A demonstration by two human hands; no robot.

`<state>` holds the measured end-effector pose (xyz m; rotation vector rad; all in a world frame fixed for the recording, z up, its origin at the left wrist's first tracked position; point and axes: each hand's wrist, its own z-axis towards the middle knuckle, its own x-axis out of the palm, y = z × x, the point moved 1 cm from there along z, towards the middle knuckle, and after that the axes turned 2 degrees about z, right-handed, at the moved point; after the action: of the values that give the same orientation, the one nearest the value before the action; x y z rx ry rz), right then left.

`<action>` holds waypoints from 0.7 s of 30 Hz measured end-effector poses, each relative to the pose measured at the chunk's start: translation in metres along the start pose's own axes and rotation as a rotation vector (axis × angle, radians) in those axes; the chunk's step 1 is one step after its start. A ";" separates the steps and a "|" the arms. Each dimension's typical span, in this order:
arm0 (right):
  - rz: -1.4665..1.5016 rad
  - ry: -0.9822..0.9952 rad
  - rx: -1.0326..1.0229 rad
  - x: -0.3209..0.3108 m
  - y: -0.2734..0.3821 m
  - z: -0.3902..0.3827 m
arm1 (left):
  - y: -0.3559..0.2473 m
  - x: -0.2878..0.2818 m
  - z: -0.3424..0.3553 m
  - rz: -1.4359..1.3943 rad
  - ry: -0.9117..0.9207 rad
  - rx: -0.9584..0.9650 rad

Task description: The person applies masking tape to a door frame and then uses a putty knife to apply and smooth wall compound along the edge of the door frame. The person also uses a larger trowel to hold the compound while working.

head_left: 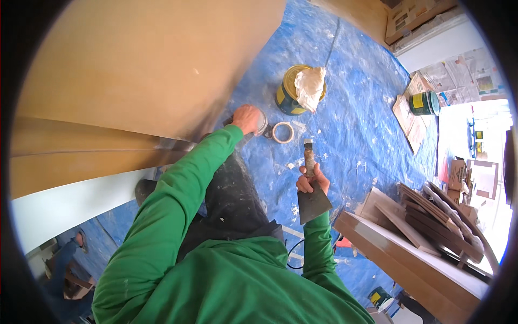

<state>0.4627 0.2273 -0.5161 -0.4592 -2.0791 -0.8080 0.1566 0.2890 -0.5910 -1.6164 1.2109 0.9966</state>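
My right hand point(315, 182) is closed on a putty knife point(314, 205). Its wide, dark blade points back toward me, and the worn handle points away. To the left, my left hand point(246, 119) reaches down near the floor, its fingers curled at a pale, round-rimmed thing point(262, 123) that the hand partly covers; its kind is unclear. Just right of that lies a roll of masking tape point(283, 133), flat on the blue sheet. Beyond it stands a dark green bucket point(290, 102) with a yellowish lid, and a crumpled white cloth point(310, 89) draped over its top.
Blue plastic sheeting point(350, 129) with white specks covers the floor. A large brown panel point(135, 65) rises at my left. At right are stacked boards and cardboard point(426, 221). Another green bucket point(424, 102) stands farther off. Part of another person point(67, 264) shows at lower left.
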 end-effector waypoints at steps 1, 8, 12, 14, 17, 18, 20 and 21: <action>0.006 0.001 0.007 0.006 0.000 0.001 | 0.001 -0.004 0.000 0.002 0.014 -0.005; 0.003 0.129 0.035 0.055 -0.004 0.007 | 0.020 -0.053 -0.030 -0.240 -0.402 -0.016; -0.044 0.121 0.019 0.079 -0.011 0.008 | 0.038 -0.093 -0.131 -0.398 -0.264 -0.161; -0.095 0.141 0.032 0.099 -0.016 0.003 | 0.048 -0.075 -0.198 -0.547 -0.212 -0.283; -0.123 0.131 -0.005 0.100 -0.030 -0.005 | 0.064 -0.041 -0.295 -0.529 -0.137 -0.296; -0.081 0.228 0.065 0.098 -0.030 -0.005 | 0.081 -0.002 -0.316 -0.536 0.007 -0.492; -0.075 0.340 0.160 0.108 -0.043 0.005 | 0.096 -0.004 -0.375 -0.600 -0.329 -0.142; -0.091 0.381 0.213 0.117 -0.057 0.011 | 0.110 0.019 -0.397 -0.771 -0.145 -0.353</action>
<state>0.3557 0.1975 -0.4471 -0.0844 -1.8116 -0.6578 0.0933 -0.1090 -0.5045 -2.0052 0.2468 0.8125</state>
